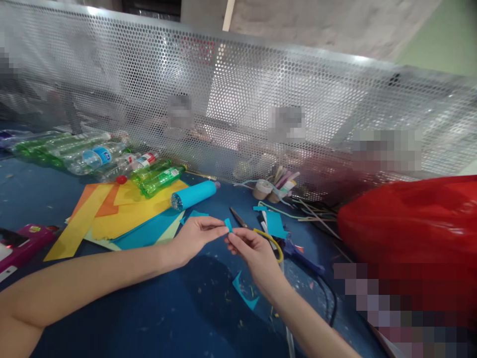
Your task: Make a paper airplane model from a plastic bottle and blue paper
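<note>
**Q:** At the near edge of the blue table (pixel 112 318), what is found first?

**A:** Both bare forearms are extended over the table top. A cut teal scrap (pixel 244 293) is found lying flat just beside the right wrist, apart from both hands.

**Q:** How is the teal strip held?

**A:** The teal strip (pixel 228 224) is pinched between thumb and fingertips of the left hand (pixel 194 236) and of the right hand (pixel 253 253), one at each side. Both hands are closed narrowly on it. It is held raised above the table, probably so that it can be handled freely at close view.

**Q:** What is placed beyond the hands?

**A:** Scissors (pixel 238 218) are laid just behind the fingertips, presumably for easy reach. Coloured paper sheets (pixel 112 214) are spread flat to the left, and a teal-wrapped bottle (pixel 194 194) is rested on their far edge. Farther back, plastic bottles (pixel 93 156) are laid on their sides along the perforated metal screen (pixel 238 99), apparently as stock set out of the working area. The right side is occupied by a red bag (pixel 410 223).
</note>
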Demonstrator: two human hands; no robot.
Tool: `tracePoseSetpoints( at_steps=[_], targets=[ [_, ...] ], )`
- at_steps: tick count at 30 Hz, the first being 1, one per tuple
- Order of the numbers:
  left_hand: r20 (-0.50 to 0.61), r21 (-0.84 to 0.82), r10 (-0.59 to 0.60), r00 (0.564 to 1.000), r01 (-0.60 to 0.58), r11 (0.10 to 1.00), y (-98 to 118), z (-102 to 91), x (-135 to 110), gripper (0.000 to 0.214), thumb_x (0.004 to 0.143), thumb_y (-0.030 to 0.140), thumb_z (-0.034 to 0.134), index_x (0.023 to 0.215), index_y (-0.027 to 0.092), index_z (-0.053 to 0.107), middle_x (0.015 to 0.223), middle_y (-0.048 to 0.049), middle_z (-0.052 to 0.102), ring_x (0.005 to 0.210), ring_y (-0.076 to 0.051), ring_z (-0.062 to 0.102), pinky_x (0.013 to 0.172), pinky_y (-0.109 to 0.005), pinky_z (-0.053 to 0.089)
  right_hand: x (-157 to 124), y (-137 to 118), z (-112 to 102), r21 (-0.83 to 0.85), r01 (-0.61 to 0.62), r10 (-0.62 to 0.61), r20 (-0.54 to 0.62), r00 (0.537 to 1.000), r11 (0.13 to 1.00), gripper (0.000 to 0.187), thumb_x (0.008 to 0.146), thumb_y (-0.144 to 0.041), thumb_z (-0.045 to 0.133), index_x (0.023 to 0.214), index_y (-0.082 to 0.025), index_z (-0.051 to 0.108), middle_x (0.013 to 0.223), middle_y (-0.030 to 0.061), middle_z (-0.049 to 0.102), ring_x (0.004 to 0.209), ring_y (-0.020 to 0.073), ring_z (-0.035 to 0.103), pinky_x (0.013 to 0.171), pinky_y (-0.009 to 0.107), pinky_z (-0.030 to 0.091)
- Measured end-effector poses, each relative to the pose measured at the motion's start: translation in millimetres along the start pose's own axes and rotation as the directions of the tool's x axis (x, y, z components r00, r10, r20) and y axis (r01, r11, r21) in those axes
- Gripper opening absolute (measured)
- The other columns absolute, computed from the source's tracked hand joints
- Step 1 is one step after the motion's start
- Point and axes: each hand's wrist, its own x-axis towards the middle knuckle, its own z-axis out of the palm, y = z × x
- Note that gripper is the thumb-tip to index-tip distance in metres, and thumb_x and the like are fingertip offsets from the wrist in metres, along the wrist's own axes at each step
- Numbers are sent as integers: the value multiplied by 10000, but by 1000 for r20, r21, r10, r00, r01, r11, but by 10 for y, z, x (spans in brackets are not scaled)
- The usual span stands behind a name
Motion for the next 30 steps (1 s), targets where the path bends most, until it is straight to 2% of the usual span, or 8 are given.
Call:
tracePoseSetpoints(
  at_steps=[6, 13, 15, 16, 20, 22, 25, 30],
  targets=[
    [-63, -103, -76, 995, 70, 992, -33, 55, -34, 201, 650, 345, 729, 717, 171, 654, 720, 16, 616, 741, -138, 550, 746, -285, 442, -48, -9, 31, -68, 12, -13, -16, 1000, 998, 262, 645, -409, 748, 737, -173, 685, 647, 26, 682, 571, 135, 601, 563, 261, 504],
    [-28, 31, -46, 999, 47, 998, -59, 23, 10, 181, 704, 338, 675, 701, 164, 621, 703, 17, 593, 740, -143, 541, 769, -300, 432, 25, 29, -30, -291, 78, -52, 98, 994, 953, 289, 735, -462, 635, 746, -174, 660, 675, 51, 700, 602, 177, 646, 574, 289, 519],
    [-25, 21, -60, 998, 60, 998, -124, -4, 46, 186, 710, 338, 675, 723, 160, 621, 715, 13, 598, 748, -148, 559, 786, -313, 442, 92, -42, -170, -530, 169, -105, 149, 983, 831, 269, 801, -435, 555, 757, -190, 659, 674, 46, 701, 623, 187, 649, 590, 293, 504],
    [-14, -8, -77, 997, 77, 997, -162, -18, 66, 192, 709, 338, 679, 734, 158, 620, 714, 12, 597, 736, -145, 570, 785, -317, 453, 129, -95, -276, -692, 225, -142, 175, 974, 686, 236, 823, -392, 533, 784, -201, 665, 709, 46, 707, 659, 191, 649, 617, 295, 489],
    [0, -104, -150, 989, 150, 983, -254, -62, 126, 205, 698, 332, 696, 742, 152, 608, 712, 19, 591, 648, -118, 586, 745, -316, 495, 232, -318, -873, -998, 26, -37, 28, 999, -61, 181, 802, -143, 487, 847, -176, 659, 858, 97, 702, 809, 221, 640, 691, 293, 433],
    [4, -108, -158, 987, 158, 982, -246, -68, 128, 197, 691, 313, 705, 743, 149, 609, 709, 18, 596, 630, -113, 589, 733, -311, 504, 238, -364, -1164, -987, -60, 26, -64, 998, -147, 165, 685, -50, 558, 788, -119, 666, 846, 166, 687, 814, 273, 640, 667, 312, 429],
    [40, -95, -162, 986, 165, 982, -211, -66, 104, 178, 680, 287, 715, 743, 156, 614, 668, 23, 603, 626, -124, 600, 719, -316, 514, 234, -309, -1446, -980, -95, 109, -115, 987, -174, 210, 558, -30, 647, 746, -120, 670, 766, 130, 679, 727, 262, 646, 599, 285, 432],
    [85, -20, -168, 982, 171, 985, -225, -55, 71, 157, 674, 285, 716, 719, 172, 616, 607, 34, 609, 610, -133, 609, 696, -314, 501, 288, -137, -1572, -989, -71, 81, -82, 993, -130, 343, 546, -53, 667, 883, -117, 661, 828, 99, 645, 741, 219, 637, 599, 248, 429]
  ],
)
